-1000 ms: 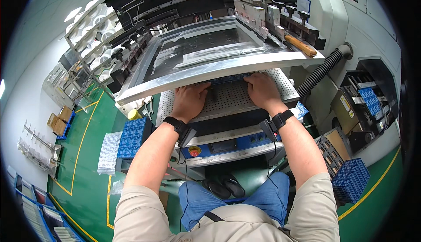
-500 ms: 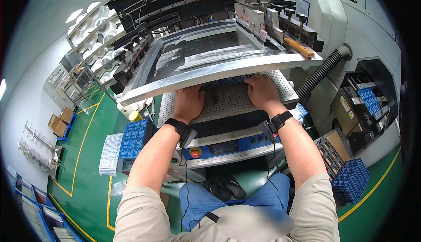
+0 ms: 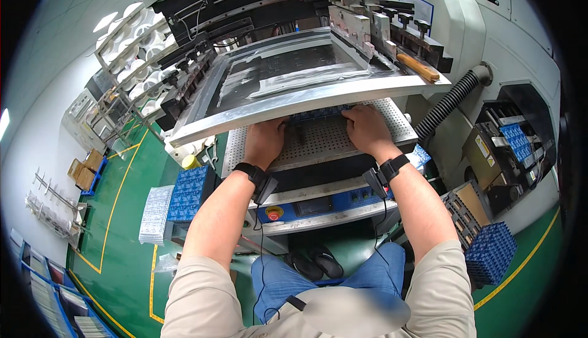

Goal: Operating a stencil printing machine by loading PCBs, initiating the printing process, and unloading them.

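A blue circuit board panel [image 3: 318, 113] lies on the perforated metal plate [image 3: 315, 139], its far part hidden under the tilted stencil frame [image 3: 306, 97]. At its left end is my left hand [image 3: 265, 142], fingers curled and partly hidden beneath the frame. My right hand [image 3: 370, 129] grips the other end, thumb and fingers bent at the panel's edge. Smeared grey paste [image 3: 294, 84] covers part of the stencil above. Both wrists wear black straps with small black devices.
A wooden-handled spatula [image 3: 418, 67] rests on the frame's right corner. Blue panels are stacked at left [image 3: 187, 192] and lower right [image 3: 491, 252]. The machine's front has a red button [image 3: 273, 214]. A black corrugated hose [image 3: 450, 99] runs at right.
My left hand has shifted slightly to the right. A little more of the blue panel shows between the hands. My right hand has hardly moved.
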The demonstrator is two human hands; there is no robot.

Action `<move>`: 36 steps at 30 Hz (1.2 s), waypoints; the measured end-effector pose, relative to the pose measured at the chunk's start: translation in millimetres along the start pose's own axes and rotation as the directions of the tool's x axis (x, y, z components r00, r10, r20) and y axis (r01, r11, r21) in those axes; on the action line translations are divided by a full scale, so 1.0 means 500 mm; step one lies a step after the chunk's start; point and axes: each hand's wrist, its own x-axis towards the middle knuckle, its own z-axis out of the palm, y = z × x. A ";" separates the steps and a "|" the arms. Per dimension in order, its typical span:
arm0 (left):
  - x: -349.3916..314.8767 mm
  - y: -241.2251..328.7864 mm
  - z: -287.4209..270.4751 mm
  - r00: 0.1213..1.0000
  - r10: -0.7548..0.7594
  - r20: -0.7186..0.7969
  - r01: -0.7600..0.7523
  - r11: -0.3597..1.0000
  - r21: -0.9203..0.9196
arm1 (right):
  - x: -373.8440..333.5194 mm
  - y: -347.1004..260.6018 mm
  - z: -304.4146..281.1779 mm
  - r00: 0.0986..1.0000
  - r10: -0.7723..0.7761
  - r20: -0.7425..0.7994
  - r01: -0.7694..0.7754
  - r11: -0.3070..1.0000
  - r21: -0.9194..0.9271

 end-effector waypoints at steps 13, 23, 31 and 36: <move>0.007 0.044 -0.027 0.985 0.167 -0.045 -0.162 0.981 0.106 | 0.000 -0.006 -0.004 1.000 0.007 0.024 -0.007 1.000 -0.004; 0.007 0.025 -0.008 0.989 0.146 0.038 -0.149 0.985 0.084 | 0.003 -0.008 -0.009 0.998 0.039 0.044 -0.040 0.999 0.019; 0.010 0.024 -0.006 0.986 0.165 0.027 -0.167 0.979 0.119 | 0.003 -0.005 -0.004 0.998 0.033 0.051 -0.032 0.999 -0.011; 0.008 0.035 -0.013 0.982 0.132 0.133 -0.152 0.977 0.149 | 0.000 -0.003 -0.006 0.998 0.025 0.054 -0.024 1.000 -0.008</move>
